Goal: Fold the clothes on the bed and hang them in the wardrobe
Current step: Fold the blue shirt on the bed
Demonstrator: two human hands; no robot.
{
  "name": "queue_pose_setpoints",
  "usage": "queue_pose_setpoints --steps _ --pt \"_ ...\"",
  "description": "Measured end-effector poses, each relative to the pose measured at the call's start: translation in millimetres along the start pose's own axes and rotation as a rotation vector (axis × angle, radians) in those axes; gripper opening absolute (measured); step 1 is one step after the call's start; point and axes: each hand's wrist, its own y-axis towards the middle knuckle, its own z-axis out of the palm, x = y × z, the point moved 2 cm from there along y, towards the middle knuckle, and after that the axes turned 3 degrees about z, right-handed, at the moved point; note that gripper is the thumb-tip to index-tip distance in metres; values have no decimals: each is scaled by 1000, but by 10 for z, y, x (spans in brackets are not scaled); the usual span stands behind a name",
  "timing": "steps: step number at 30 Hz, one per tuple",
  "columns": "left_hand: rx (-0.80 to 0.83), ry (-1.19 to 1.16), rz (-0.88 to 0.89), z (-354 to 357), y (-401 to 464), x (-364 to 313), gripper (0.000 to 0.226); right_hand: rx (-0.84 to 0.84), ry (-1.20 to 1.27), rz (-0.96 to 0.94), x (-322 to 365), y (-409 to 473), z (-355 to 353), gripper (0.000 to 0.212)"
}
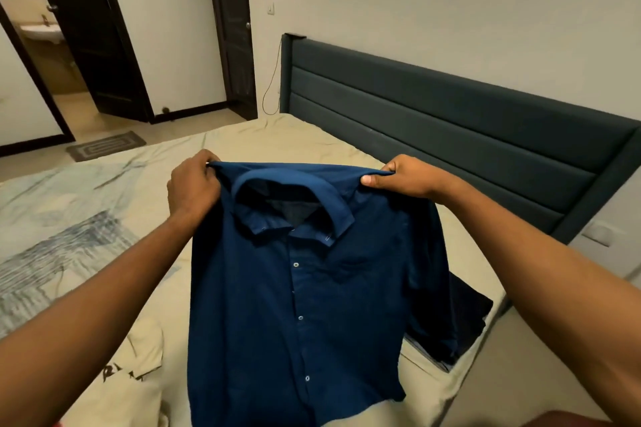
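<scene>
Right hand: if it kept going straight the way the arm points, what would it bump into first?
Probably the dark upholstered headboard. The right hand, pinching one shoulder of the blue shirt, points up the bed toward it, with only bare sheet between. Depth is hard to judge from this single view.

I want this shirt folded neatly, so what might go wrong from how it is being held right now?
1. The left hand and right hand pinch only the shoulders of the blue shirt; a weak pinch may let one side drop.
2. Its hem hangs over the rumpled sheet, so laying it down may crease it.
3. A dark garment lies beside it and may get caught up.
</scene>
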Motion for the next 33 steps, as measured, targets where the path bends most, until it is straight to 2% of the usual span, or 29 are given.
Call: queue_pose_setpoints --steps 2,3,5,7,10,12,14,17,22,25,29,33 --pt "-43 -123 -104 85 77 0 28 29 22 6 -17 163 -28 55" --pt "-91 -127 -78 100 118 -18 26 33 48 -1 -22 252 -68 54" --pt "-208 -37 70 153 254 -4 20 -7 77 -24 -51 536 -159 69" --pt "-217 97 252 330 445 119 13 -98 5 -37 -132 883 -174 75" --pt "43 365 401 777 764 510 26 -131 -202 -10 -376 1474 45 59" --pt "197 490 410 1094 983 752 32 -79 -259 28 -550 1903 304 54" --pt "259 552 391 1296 1274 875 34 -104 -286 41 -636 2312 494 48" --pt "153 581 373 1365 1886 853 43 -313 -273 10 -456 2897 418 39" --pt "-161 440 228 1012 2853 554 61 -705 -256 -139 124 3601 -197 40" --pt "-315 319 202 802 3170 430 63 -881 -245 -227 314 3767 -461 42" --pt "-355 219 262 739 3079 442 62 -932 -310 -314 188 3637 -396 41" --pt "-236 181 399 886 2335 581 50 -805 -386 -339 -393 3260 86 41"
